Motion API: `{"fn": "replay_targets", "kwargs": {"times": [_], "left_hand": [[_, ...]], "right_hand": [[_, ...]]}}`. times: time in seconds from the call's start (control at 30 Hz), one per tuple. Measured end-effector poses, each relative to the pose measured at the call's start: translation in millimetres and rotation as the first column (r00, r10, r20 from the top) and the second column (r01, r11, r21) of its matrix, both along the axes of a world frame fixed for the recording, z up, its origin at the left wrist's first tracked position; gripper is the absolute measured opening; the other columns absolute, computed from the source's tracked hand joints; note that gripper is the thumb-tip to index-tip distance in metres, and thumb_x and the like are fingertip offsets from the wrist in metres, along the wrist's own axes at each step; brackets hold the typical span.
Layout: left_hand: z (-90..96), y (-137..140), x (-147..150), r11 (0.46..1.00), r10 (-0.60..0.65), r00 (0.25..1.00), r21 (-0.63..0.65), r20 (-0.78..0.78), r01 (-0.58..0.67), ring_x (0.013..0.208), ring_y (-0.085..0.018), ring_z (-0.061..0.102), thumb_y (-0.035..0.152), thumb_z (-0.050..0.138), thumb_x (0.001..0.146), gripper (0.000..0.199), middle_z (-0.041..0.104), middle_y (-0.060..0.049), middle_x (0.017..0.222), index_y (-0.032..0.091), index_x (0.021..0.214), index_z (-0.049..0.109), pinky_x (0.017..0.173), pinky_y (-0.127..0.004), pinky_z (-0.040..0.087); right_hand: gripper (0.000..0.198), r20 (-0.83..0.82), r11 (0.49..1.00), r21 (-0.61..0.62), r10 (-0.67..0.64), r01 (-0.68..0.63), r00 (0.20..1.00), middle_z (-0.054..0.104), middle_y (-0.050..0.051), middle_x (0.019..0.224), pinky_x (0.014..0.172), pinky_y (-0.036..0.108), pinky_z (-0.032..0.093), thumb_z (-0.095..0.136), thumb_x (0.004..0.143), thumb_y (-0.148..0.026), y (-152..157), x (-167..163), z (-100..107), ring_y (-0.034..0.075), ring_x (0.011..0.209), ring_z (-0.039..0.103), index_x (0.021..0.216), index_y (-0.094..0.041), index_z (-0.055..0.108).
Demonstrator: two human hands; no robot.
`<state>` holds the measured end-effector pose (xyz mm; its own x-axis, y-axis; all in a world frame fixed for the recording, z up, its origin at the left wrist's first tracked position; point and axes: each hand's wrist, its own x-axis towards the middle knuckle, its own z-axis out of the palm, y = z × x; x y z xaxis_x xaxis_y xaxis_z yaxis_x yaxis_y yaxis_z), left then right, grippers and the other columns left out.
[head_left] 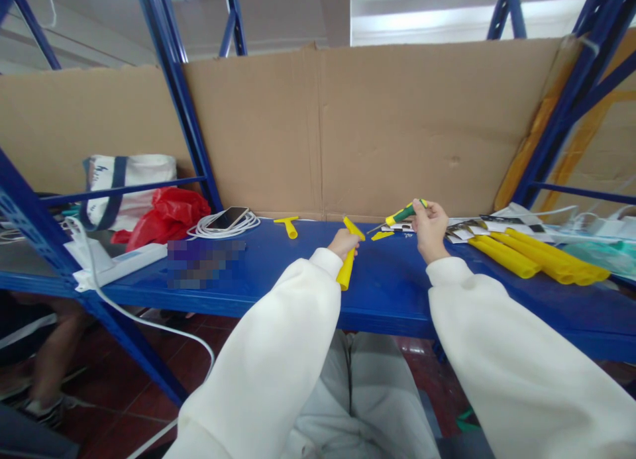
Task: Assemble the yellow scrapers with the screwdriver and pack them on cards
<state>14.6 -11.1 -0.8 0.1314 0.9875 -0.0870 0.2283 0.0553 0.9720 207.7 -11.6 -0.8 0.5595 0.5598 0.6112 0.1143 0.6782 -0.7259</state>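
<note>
My left hand (342, 242) is closed around a yellow T-shaped scraper handle (346, 273), its thick round end pointing toward me and its crosspiece up and away. In my right hand (430, 226) I grip a screwdriver (405, 212) with a green and yellow handle. Its thin shaft points left, with the tip close to the right end of the crosspiece; whether they touch I cannot tell. A small flat yellow piece (382, 235) lies on the blue table (387, 280) just below the shaft. Farther left rests another yellow T-shaped piece (288, 227).
Several yellow tubes (536, 257) lie at the right beside thin packets (470, 228). At the left are a phone (229, 217) on a coiled white cable (199, 230), a red bag (166, 214) and a white power strip (132, 261). Cardboard (397, 128) walls the back.
</note>
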Motion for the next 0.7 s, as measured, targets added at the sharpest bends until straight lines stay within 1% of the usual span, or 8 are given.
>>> {"fn": "replay_targets", "kwargs": {"times": [0.1,0.17,0.23,0.3,0.37,0.47,0.57,0.7], "left_hand": [[-1.5,6.3,-3.4,0.994,0.111,0.991,0.018,-0.069,-0.11,0.039,-0.009,0.042,0.002,0.059,0.082,0.013,0.045,0.005,0.049,0.012,0.074,0.06,0.046,-0.023,0.035],[-2.4,8.9,-4.6,0.994,0.113,0.991,0.021,-0.069,-0.111,0.04,-0.009,0.043,0.002,0.058,0.082,0.012,0.045,0.005,0.049,0.011,0.075,0.061,0.046,-0.023,0.036],[-3.5,10.1,-4.6,0.996,0.089,0.995,0.017,-0.05,-0.088,0.04,-0.009,0.043,0.003,0.06,0.082,0.011,0.046,0.005,0.049,0.011,0.075,0.061,0.046,-0.023,0.036],[-4.6,10.2,-3.8,0.998,0.067,0.997,0.015,-0.035,-0.066,0.04,-0.009,0.044,0.003,0.061,0.081,0.011,0.046,0.005,0.05,0.012,0.075,0.06,0.046,-0.022,0.036],[-5.3,10.0,-3.1,0.998,0.058,0.998,0.022,-0.031,-0.058,0.041,-0.009,0.043,0.004,0.06,0.082,0.011,0.046,0.005,0.05,0.012,0.075,0.06,0.046,-0.022,0.037],[-5.0,9.2,-2.7,0.998,0.06,0.998,0.03,-0.032,-0.059,0.04,-0.009,0.043,0.004,0.06,0.083,0.011,0.046,0.005,0.05,0.012,0.076,0.06,0.046,-0.022,0.037],[-3.5,7.6,-2.5,0.998,0.061,0.998,0.034,-0.033,-0.06,0.039,-0.008,0.042,0.004,0.061,0.082,0.013,0.045,0.005,0.049,0.013,0.073,0.059,0.044,-0.022,0.035],[-1.9,5.6,-2.1,0.997,0.064,0.997,0.041,-0.038,-0.062,0.038,-0.008,0.041,0.004,0.058,0.084,0.015,0.044,0.006,0.048,0.014,0.073,0.058,0.043,-0.021,0.034]], "right_hand": [[0.045,-0.126,0.997,0.018,-0.074,0.077,0.989,0.04,-0.01,0.052,0.037,0.023,0.031,0.071,0.072,-0.059,3.0,16.5,3.8,0.008,0.039,0.036,0.074,-0.025,0.042],[0.045,-0.203,0.993,-0.004,-0.116,0.118,0.972,0.036,-0.011,0.05,0.035,0.023,0.029,0.069,0.074,-0.059,6.7,28.0,4.9,0.008,0.038,0.035,0.073,-0.026,0.038],[0.046,-0.223,0.992,-0.042,-0.127,0.12,0.967,0.035,-0.011,0.049,0.034,0.022,0.027,0.07,0.074,-0.057,11.0,34.6,3.4,0.008,0.037,0.035,0.073,-0.026,0.036],[0.048,-0.181,0.994,-0.086,-0.081,0.066,0.98,0.034,-0.012,0.049,0.033,0.022,0.026,0.073,0.072,-0.056,14.3,33.8,-0.5,0.008,0.035,0.034,0.074,-0.026,0.036],[0.048,-0.115,0.989,-0.144,0.013,-0.029,0.993,0.034,-0.012,0.048,0.031,0.022,0.024,0.075,0.07,-0.056,15.2,26.6,-5.7,0.007,0.034,0.033,0.074,-0.026,0.037],[0.046,-0.075,0.96,-0.247,0.117,-0.132,0.99,0.033,-0.012,0.044,0.029,0.02,0.021,0.076,0.072,-0.053,11.3,10.5,-12.0,0.007,0.032,0.032,0.074,-0.026,0.039],[0.041,-0.065,0.925,-0.341,0.156,-0.169,0.986,0.035,-0.011,0.041,0.029,0.018,0.022,0.075,0.075,-0.046,4.5,-1.9,-13.4,0.008,0.031,0.034,0.072,-0.025,0.04],[0.033,-0.073,0.879,-0.435,0.183,-0.196,0.98,0.038,-0.01,0.039,0.029,0.017,0.024,0.069,0.083,-0.036,-2.1,-6.2,-10.4,0.007,0.03,0.034,0.069,-0.023,0.042]]}}
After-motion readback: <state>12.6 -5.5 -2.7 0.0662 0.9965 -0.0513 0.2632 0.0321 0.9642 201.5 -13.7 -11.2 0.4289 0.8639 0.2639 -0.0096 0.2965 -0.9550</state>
